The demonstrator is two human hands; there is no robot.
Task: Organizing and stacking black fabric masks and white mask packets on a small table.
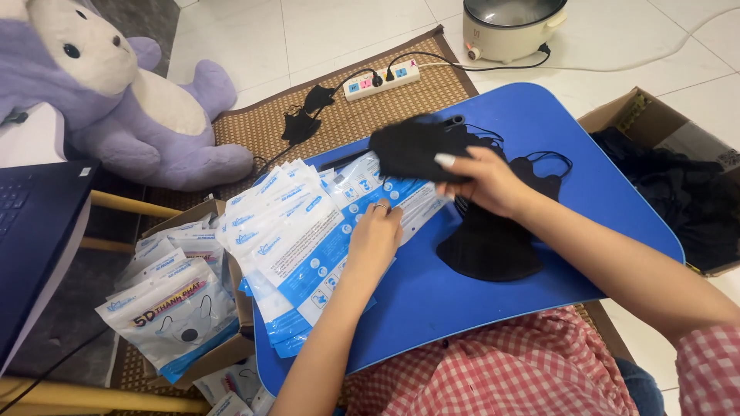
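— What did the head camera show of the hands?

— The right hand (484, 181) was raised over the blue lap table (539, 115), its fingers pinched on a black face mask (408, 146), the thumb on top with a pale nail showing. The mask was held just above the table's far middle, a little blurred.

— And the left?

— The left hand (375, 235) lay flat on an empty mask pouch (408, 202), white and blue, fingers pressed together and bent down onto it, a ring on one of them. That pouch sat at the right edge of a fanned stack of pouches (285, 231) that covered the left part of the table.

— Anything else on the table?

— A pile of black masks (493, 246) lay just under the right wrist, ear loops trailing toward the far edge.

— And around it?

— To the right, an open cardboard box (640, 115) held more black masks. To the left, a lower box (189, 214) was full of filled pouches, one at the front showing a mask picture (173, 316). Beyond the table, on a woven mat (401, 96), lay a power strip (383, 80) with two plugs in it and a couple of loose black masks (306, 115). A cream electric cooker (512, 27) stood on the tiled floor past the mat. A purple and white plush toy (116, 92) sat at the far left, beside a dark laptop (35, 231). The person wore a red and white checked shirt (509, 366).
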